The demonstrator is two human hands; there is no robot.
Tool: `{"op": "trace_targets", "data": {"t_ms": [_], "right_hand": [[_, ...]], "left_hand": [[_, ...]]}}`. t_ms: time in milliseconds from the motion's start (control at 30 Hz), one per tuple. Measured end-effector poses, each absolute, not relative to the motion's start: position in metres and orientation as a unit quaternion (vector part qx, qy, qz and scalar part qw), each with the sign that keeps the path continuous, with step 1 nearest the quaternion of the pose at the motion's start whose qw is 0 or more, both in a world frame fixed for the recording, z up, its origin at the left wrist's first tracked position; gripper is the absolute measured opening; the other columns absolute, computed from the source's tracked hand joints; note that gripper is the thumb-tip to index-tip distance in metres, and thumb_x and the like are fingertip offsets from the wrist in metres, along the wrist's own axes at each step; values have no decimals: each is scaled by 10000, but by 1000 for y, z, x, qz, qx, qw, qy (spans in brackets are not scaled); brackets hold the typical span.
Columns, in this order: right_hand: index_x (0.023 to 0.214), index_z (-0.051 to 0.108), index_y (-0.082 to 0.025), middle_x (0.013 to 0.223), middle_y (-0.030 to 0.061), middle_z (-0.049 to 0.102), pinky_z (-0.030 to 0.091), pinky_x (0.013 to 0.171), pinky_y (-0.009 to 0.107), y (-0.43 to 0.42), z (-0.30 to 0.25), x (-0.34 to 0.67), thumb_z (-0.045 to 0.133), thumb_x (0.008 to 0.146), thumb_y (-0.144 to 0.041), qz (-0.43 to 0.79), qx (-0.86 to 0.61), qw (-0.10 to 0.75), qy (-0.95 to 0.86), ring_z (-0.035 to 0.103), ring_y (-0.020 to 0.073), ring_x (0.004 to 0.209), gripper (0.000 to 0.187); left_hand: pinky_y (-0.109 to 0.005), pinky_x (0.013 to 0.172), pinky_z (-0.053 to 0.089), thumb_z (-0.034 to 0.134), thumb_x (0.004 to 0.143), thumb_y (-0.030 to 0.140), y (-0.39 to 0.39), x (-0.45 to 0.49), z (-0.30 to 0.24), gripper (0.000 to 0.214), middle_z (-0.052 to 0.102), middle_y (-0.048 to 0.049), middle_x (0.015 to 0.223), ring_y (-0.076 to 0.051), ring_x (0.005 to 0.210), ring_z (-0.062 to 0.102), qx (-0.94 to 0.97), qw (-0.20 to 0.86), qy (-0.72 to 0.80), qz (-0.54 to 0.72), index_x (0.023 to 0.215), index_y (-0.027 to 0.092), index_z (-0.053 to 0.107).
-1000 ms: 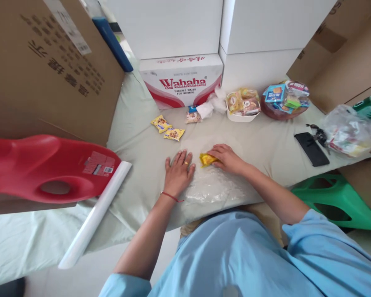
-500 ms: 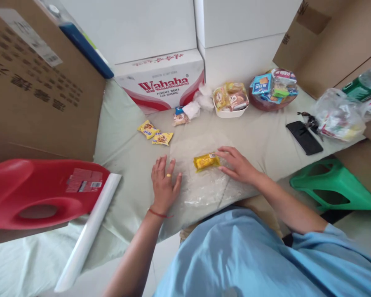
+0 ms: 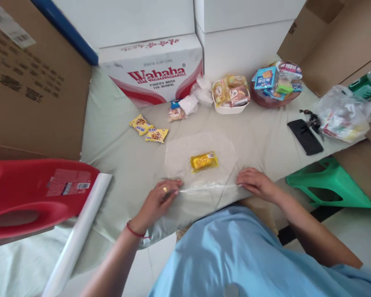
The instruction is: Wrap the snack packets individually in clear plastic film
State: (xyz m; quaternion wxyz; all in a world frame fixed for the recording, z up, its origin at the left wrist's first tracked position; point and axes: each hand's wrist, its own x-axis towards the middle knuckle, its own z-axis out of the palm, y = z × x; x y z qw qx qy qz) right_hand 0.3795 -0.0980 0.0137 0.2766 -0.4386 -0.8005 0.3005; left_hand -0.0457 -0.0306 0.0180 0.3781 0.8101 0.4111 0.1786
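Note:
A sheet of clear plastic film [image 3: 179,159] lies on the cloth-covered table, its near edge pulled into a straight line between my hands. On the film rests a yellow-wrapped snack [image 3: 204,161], which neither hand touches. My left hand [image 3: 159,198], with a ring on one finger, pinches the film's near left corner. At the near right corner, my right hand [image 3: 256,183] has its fingers closed on the film too. Two small yellow snack packets [image 3: 148,128] lie beyond my left hand.
Along the back are a Wahaha carton [image 3: 160,76], a white tub of snacks [image 3: 230,109] and a round snack container [image 3: 273,99]. A phone [image 3: 305,137] and plastic bag [image 3: 343,115] are at right. A film roll [image 3: 77,235] leans by a red stool [image 3: 40,185]; a green stool [image 3: 330,185] stands right.
Both hands have moved apart from the snack toward the table's near side. Their fingers have closed on the film's near edge, which is now drawn up. The snack stays on the film.

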Motion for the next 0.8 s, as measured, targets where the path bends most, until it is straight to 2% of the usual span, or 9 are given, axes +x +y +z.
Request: {"op": "trace_targets", "data": {"t_ms": [133,233,300,400,500,600,700,733,800], "right_hand": [[1101,777,-230,965,69,782,544,828,307,-51,46,378,546,1069,-407,357,-469,263,-764,718,186,899,294],[1055,775,-195,927,55,771,517,780,294,-10,48,374,555,1033,-471,363,-514,261,-732,700,183,837,354],[1027,771,-182,873,48,755,501,744,297,15,42,373,530,1021,-444,355,-547,233,-721,675,187,789,356],[1011,780,-176,891,82,748,503,806,350,39,39,371,554,974,-314,256,-597,169,-741,652,221,819,267],[1078,791,-177,1019,143,740,492,926,434,42,53,357,583,970,-254,105,-610,192,-761,633,279,971,247],[1131,790,-215,1091,134,732,498,945,423,32,67,325,553,1029,-263,105,-510,241,-819,627,268,1032,262],[1175,790,-243,1239,121,727,516,929,384,26,62,289,608,1020,-250,187,-414,198,-868,637,256,1113,239],[1203,786,-245,1273,121,724,518,931,385,26,56,279,626,1011,-237,205,-412,173,-871,638,263,1140,250],[1265,770,-243,1293,119,729,515,951,398,27,44,268,632,1009,-218,226,-428,135,-865,646,271,1155,292]], "left_hand": [[-312,812,542,525,1003,577,7,-39,35,410,795,-55,941,-212,869,716,734,437,487,180,975,213,712],[-297,758,502,499,980,614,35,-28,35,465,768,-46,840,-197,781,661,707,430,523,205,858,205,684],[-303,742,486,470,978,602,48,-19,32,481,741,-40,762,-193,730,641,692,415,551,215,773,209,659],[-315,720,476,429,986,582,57,-7,29,492,715,-29,688,-191,671,628,661,399,596,217,713,221,623],[-322,703,482,428,984,584,59,1,30,491,696,-23,652,-194,654,626,637,397,626,211,692,227,598],[-335,728,520,461,971,584,64,2,32,447,683,-23,667,-202,682,646,610,452,613,222,734,229,593],[-354,759,566,515,948,574,68,-6,35,368,710,-39,852,-216,798,689,549,522,589,282,901,220,609],[-359,771,574,532,943,562,66,-9,37,350,710,-48,927,-220,849,695,533,513,600,304,949,220,608],[-376,830,575,565,940,515,57,-13,43,307,691,-67,1051,-229,949,685,530,412,654,350,1001,218,612]]}}
